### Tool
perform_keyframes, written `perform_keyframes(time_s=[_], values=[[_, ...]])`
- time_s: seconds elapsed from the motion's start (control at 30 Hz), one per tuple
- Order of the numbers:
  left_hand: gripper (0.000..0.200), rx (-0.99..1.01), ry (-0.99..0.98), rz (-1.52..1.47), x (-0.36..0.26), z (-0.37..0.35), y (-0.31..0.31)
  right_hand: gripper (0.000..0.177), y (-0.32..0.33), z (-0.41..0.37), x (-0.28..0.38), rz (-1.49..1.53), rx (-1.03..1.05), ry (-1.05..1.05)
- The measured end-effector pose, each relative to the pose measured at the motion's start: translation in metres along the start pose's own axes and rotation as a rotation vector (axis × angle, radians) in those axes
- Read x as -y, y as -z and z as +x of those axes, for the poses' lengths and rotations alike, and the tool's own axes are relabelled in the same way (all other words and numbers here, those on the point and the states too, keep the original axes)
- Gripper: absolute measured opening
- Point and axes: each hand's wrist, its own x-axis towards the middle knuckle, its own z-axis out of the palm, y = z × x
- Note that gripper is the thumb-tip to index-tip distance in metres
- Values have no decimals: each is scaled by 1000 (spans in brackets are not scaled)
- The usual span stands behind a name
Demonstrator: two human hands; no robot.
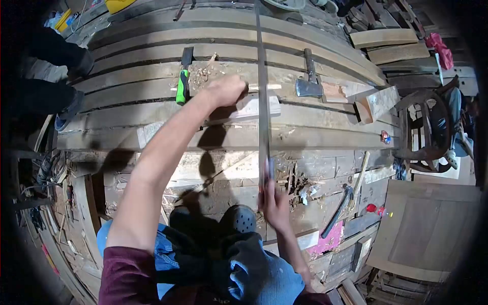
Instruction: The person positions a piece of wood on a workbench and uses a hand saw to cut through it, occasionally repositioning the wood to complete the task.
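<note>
My right hand (pixel 276 206) is closed round the near end of a long handsaw (pixel 262 76), seen almost edge-on. Its narrow blade runs away from me across a pale wooden block (pixel 246 109), near the block's right end. My left hand (pixel 229 90) is closed at the block's left part; its fingertips are hidden. Left of that hand lies a chisel (pixel 183 84) with a green and black handle, beside wood shavings (pixel 201 76). A hatchet (pixel 309 84) rests on the slatted bench (pixel 325 122), to the right of the blade.
A claw hammer (pixel 338 211) lies among scraps at lower right. Cut wood blocks (pixel 378 104) sit at the bench's right end, near a dark wooden chair frame (pixel 432 124). A panel (pixel 422 229) lies lower right. Another person's legs (pixel 58 56) are at upper left.
</note>
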Motion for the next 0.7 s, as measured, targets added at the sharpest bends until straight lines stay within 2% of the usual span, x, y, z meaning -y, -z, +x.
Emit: perform_keyframes(time_s=[0.1,0.17,0.2,0.27,0.33,0.37,0.4,0.47,0.6,0.67,0.7], values=[[18,101,-10,71,-7,-2,9,60,9,-10,-6,1,7,-25],[15,30,-8,14,-3,-1,4,64,7,23,20,-156,-6,-89],[15,18,-4,-1,-3,-1,3,65,3,41,18,-136,6,12],[14,26,54,-20,-3,-2,2,60,1,43,27,-162,-1,-37],[15,34,47,11,-8,-1,8,57,-3,18,-4,-104,-70,88],[15,40,19,52,-12,-3,11,55,2,-4,3,-67,5,-83],[15,49,-2,92,-13,-5,14,56,-4,-13,0,28,-41,-63],[16,56,21,67,-11,-10,9,59,2,4,8,-167,-44,16],[14,43,31,-34,-6,-4,5,64,6,57,22,-71,60,-10],[14,59,22,11,-2,-1,2,57,8,29,7,-188,-18,36],[14,71,27,35,-12,-6,13,56,7,8,7,-36,-13,-21]])
